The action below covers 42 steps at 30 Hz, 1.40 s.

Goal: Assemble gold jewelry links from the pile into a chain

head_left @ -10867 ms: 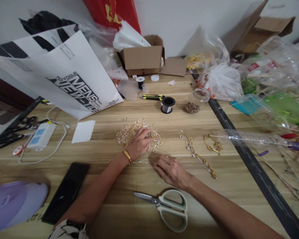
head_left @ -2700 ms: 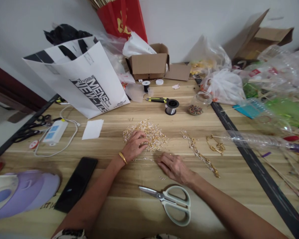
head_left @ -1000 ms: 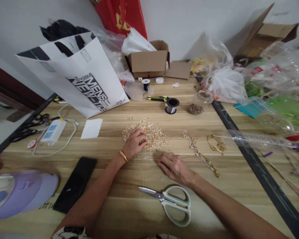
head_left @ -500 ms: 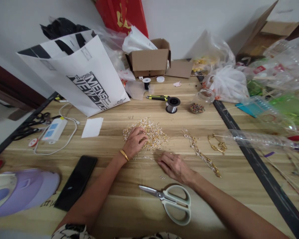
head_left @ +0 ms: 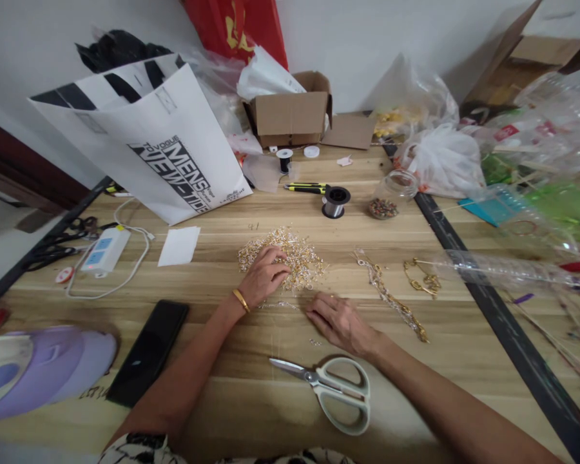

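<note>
Little change vs 0.5 s ago: left hand still on near edge of gold-and-silver findings pile, mid counter, fingers curled; grip on any piece can't tell, fingertips hidden. Right hand stays flat, fingers together, near a thin beaded strand, hard to make out. Scissors nearer.

Glinting gold metal findings, matt wood-grain table, plastic-handled scissors
</note>
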Each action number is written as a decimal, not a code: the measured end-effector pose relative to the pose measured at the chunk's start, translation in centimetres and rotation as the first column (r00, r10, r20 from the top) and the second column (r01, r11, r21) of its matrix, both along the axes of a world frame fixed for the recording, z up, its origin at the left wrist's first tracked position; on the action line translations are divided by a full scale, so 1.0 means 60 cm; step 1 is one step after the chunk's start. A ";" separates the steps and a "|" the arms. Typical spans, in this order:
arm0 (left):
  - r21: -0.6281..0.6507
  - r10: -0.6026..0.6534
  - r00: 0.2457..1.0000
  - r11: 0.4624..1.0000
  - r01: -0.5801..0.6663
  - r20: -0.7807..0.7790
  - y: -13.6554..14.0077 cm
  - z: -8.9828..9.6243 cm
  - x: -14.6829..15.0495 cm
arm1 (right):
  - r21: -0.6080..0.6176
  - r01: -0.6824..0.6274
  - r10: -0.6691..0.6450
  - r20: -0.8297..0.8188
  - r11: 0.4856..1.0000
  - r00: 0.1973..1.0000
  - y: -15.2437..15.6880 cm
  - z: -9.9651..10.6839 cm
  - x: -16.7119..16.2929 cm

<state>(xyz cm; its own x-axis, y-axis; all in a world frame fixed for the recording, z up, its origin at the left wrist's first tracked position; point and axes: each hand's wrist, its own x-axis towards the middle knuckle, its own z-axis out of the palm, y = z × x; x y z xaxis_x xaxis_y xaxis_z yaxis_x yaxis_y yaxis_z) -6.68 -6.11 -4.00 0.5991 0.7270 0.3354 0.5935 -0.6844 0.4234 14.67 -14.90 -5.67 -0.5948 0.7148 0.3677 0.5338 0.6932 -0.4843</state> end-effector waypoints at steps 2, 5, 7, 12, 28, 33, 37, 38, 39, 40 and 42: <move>-0.003 0.005 1.000 1.000 -0.005 0.005 0.002 0.000 -0.002 | 0.005 0.002 -0.002 -0.004 1.000 1.000 0.000 0.000 0.000; -0.005 -0.010 1.000 1.000 0.010 0.007 0.004 0.002 -0.005 | 0.008 0.012 -0.012 -0.003 1.000 1.000 0.000 -0.001 0.000; 0.001 -0.022 1.000 1.000 0.022 0.008 0.005 0.004 -0.006 | 0.004 0.009 -0.009 -0.005 1.000 1.000 0.000 -0.001 0.000; -0.007 -0.045 0.999 0.999 0.045 -0.021 0.003 0.006 -0.004 | -0.003 0.002 -0.002 -0.002 1.000 1.000 0.000 0.000 0.000; -0.005 -0.054 0.997 0.999 0.054 -0.057 0.002 0.002 -0.004 | 0.008 -0.013 0.013 0.022 1.000 1.000 0.001 0.001 0.000; -0.002 -0.047 0.997 0.999 0.047 -0.065 0.002 0.002 -0.004 | 0.011 -0.002 0.002 0.016 1.000 1.000 0.000 0.000 0.000; 0.012 -0.050 0.997 0.999 0.051 -0.057 0.000 0.004 0.000 | 0.012 -0.003 0.002 0.013 1.000 1.000 0.000 -0.001 0.001; 0.019 -0.052 0.997 0.998 0.053 -0.054 -0.001 0.004 0.001 | 0.013 -0.005 0.005 0.011 1.000 1.000 0.001 -0.001 0.001; 0.028 -0.054 0.997 0.998 0.055 -0.051 -0.001 0.005 0.002 | 0.013 -0.009 0.008 0.009 1.000 1.000 0.001 -0.001 0.000; 0.036 -0.056 0.997 0.998 0.058 -0.048 -0.002 0.005 0.004 | 0.013 -0.010 0.010 0.006 1.000 1.000 0.001 -0.002 0.000; 0.042 -0.060 0.997 0.997 0.062 -0.046 -0.002 0.005 0.006 | 0.010 -0.010 0.010 -0.002 1.000 1.000 0.001 -0.002 0.001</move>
<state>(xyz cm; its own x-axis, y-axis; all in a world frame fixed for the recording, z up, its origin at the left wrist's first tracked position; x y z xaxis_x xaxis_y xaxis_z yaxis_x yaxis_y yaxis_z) -6.35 -6.22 -3.69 0.6568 0.6739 0.3383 0.5677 -0.7372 0.3664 14.70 -14.83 -5.82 -0.6010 0.7053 0.3760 0.5260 0.7032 -0.4783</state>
